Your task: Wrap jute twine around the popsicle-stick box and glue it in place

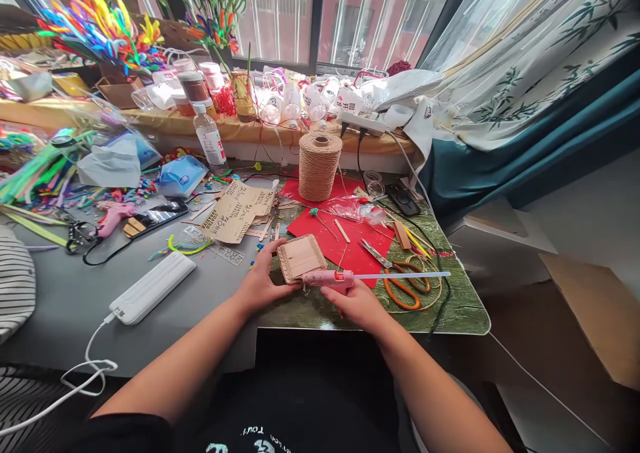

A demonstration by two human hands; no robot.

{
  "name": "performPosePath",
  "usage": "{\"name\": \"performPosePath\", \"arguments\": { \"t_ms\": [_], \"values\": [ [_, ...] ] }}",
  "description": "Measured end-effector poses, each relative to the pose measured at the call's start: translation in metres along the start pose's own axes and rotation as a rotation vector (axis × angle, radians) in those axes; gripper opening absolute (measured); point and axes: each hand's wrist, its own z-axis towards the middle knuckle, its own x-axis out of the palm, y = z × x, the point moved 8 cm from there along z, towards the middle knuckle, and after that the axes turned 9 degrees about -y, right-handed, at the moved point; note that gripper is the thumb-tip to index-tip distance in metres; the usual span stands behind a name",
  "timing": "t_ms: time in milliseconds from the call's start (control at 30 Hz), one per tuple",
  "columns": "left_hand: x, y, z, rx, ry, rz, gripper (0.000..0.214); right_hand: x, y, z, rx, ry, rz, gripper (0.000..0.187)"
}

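Note:
My left hand (264, 276) grips a small square wooden box (301, 257) by its left and near edge; thin twine-like cord runs along its rim. In my right hand (359, 299) is a pink hot glue gun (327, 278), its nozzle at the box's near right corner. A long pale glue stick (405, 275) sticks out of the gun's back toward the right. Orange-handled scissors (400, 279) lie just beyond the stick. Red sheets (320, 229) lie under and behind the box.
A twine spool (320, 166) stands behind the box. Sandpaper sheets (237, 209) lie to its left, near a plastic bottle (209, 136). A white power bank (153, 287) with a cable sits at left, a second pink glue gun (115, 218) beyond it. The table's right edge is close.

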Motion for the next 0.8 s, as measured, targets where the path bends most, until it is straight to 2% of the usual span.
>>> {"name": "performPosePath", "arguments": {
  "t_ms": [533,800],
  "values": [
    [0.0008,-0.0003,0.0011,0.0,0.005,-0.003,0.102,-0.0036,0.0063,0.0033,-0.008,-0.04,-0.028,0.044],
    [0.0001,-0.0017,0.0011,0.0,0.014,0.009,0.102,-0.0032,0.0046,0.003,-0.026,0.022,-0.049,0.043]
  ]
}}
